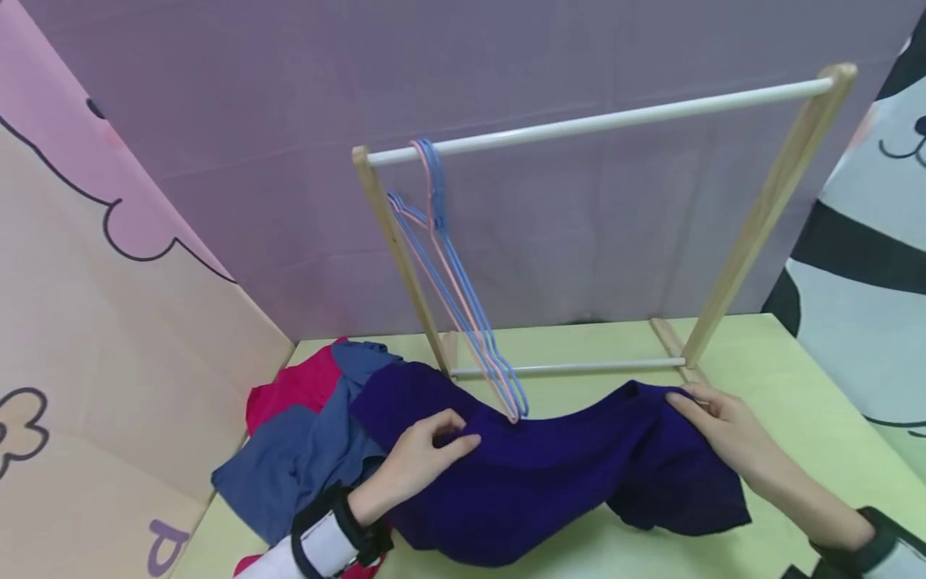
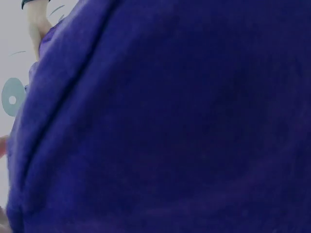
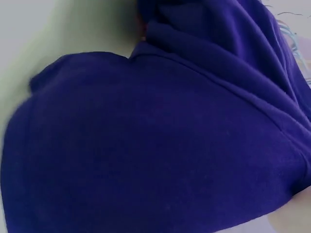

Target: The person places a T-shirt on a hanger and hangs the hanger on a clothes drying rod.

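A dark purple-blue garment (image 1: pixel 535 474) stretches between my hands, its middle sagging low over the table. My right hand (image 1: pixel 723 426) pinches its upper right edge between thumb and fingers, and a loose flap hangs below. Over the garment's left part is my left hand (image 1: pixel 423 454), with thumb and forefinger bent and a gap between their tips; its other fingers are mostly hidden. Cloth (image 2: pixel 170 121) fills most of the left wrist view. In the right wrist view the hanging flap (image 3: pixel 146 136) shows a seam and folds.
Blue and pink hangers (image 1: pixel 463 297) hang at the left end of the rack's white rod (image 1: pixel 600 125), their lower ends reaching the garment's upper edge. A pile of grey-blue cloth (image 1: pixel 289 442) and red cloth (image 1: pixel 297 390) lies on the pale yellow table (image 1: pixel 796 386) at left.
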{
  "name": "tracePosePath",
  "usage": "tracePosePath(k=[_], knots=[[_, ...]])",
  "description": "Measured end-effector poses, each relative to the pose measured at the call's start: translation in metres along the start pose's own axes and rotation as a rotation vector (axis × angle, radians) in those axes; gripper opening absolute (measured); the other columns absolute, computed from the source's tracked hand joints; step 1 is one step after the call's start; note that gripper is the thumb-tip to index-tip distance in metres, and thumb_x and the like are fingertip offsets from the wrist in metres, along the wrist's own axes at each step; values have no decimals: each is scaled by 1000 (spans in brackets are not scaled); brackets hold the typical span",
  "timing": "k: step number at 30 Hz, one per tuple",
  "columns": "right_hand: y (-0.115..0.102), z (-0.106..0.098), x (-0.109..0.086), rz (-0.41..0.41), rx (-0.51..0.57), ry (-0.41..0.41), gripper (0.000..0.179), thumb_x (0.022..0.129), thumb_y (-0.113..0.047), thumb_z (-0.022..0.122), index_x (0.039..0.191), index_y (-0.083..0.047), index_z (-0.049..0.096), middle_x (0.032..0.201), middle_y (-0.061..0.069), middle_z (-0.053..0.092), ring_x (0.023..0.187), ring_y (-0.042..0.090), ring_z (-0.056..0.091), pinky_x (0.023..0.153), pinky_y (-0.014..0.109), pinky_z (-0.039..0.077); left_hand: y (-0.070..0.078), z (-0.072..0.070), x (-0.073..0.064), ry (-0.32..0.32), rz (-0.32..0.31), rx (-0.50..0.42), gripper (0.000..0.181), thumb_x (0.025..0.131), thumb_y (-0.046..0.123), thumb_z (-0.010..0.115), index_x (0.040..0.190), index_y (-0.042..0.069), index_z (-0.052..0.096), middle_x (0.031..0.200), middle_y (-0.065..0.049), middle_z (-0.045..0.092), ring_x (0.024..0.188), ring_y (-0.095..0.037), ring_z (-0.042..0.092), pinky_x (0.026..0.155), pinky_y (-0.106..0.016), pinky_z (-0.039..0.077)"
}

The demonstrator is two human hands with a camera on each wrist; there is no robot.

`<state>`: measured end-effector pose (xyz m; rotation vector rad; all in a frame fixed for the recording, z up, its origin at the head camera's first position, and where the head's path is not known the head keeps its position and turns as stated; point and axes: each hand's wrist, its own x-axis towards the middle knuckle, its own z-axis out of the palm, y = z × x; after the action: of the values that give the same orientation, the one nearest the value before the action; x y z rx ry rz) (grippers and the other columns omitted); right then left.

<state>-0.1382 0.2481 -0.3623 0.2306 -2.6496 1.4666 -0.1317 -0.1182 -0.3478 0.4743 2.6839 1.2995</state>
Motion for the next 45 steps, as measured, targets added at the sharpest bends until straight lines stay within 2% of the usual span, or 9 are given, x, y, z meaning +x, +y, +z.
tracePosePath(k=[3, 7, 17, 21, 25, 32, 36, 41, 45], knots=[[5, 7, 2, -64, -51, -21, 20, 95, -15, 49, 87, -3, 62, 68, -14, 57, 64, -1, 51, 58, 20, 42, -8, 3, -1, 5, 36, 51, 34, 84, 37, 63, 102, 9, 66, 105, -7, 66, 100, -25, 60, 82, -40, 47], [14, 15, 6, -164, -61, -69, 16, 92, -8, 52, 80, -3, 62, 64, -15, 54, 58, -2, 47, 53, 20, 40, -13, 7, -3, 6, 45, 72, 41, 86, 35, 61, 110, 3, 66, 112, -14, 64, 105, -30, 59, 86, -44, 47], [21, 26, 23, -284, -126, -148, 10, 85, 1, 58, 90, 4, 66, 83, 6, 67, 74, -8, 52, 61, 17, 44, -12, 14, -2, -28, 101, 10, 36, 90, 30, 56, 111, 2, 65, 112, -16, 63, 106, -29, 59, 87, -41, 47], [-9, 21, 39, -347, -162, -153, 16, 86, -1, 57, 98, 5, 65, 92, 16, 67, 79, -4, 58, 64, 18, 48, -9, 14, -2, -32, 120, -12, 35, 91, 28, 56, 112, 1, 64, 113, -18, 62, 107, -31, 58, 88, -42, 46], [-59, 19, 58, -319, -157, -221, 22, 92, -10, 53, 108, 1, 63, 101, 14, 66, 89, 9, 61, 71, 22, 48, -8, 13, -2, -45, 96, -36, 36, 92, 28, 54, 114, 0, 63, 115, -19, 61, 108, -32, 57, 88, -43, 46], [-126, 41, 83, -294, -92, -357, 37, 97, -23, 44, 123, 3, 53, 112, 17, 61, 105, 30, 57, 88, 43, 44, -12, 13, -5, -34, 69, -43, 38, 91, 29, 54, 113, 0, 63, 115, -19, 61, 108, -33, 56, 88, -45, 46], [-142, 57, 89, -279, -51, -351, 36, 97, -23, 44, 119, 3, 55, 110, 18, 62, 99, 29, 58, 85, 42, 47, -15, 15, -6, -24, 66, -44, 37, 91, 29, 55, 112, 0, 63, 114, -20, 61, 108, -33, 57, 88, -45, 46], [-147, 69, 89, -288, -4, -260, 24, 97, -15, 44, 86, -1, 59, 78, 11, 61, 72, 19, 55, 63, 30, 43, -17, 19, -8, -19, 67, -51, 36, 91, 29, 55, 111, 1, 65, 113, -18, 62, 106, -32, 58, 87, -43, 47], [-148, 73, 87, -293, 14, -163, 22, 96, -12, 45, 89, 1, 61, 75, 11, 60, 68, 17, 54, 60, 28, 45, -19, 20, -10, -15, 67, -58, 35, 91, 29, 55, 110, 1, 65, 112, -17, 63, 106, -32, 58, 86, -43, 47]])
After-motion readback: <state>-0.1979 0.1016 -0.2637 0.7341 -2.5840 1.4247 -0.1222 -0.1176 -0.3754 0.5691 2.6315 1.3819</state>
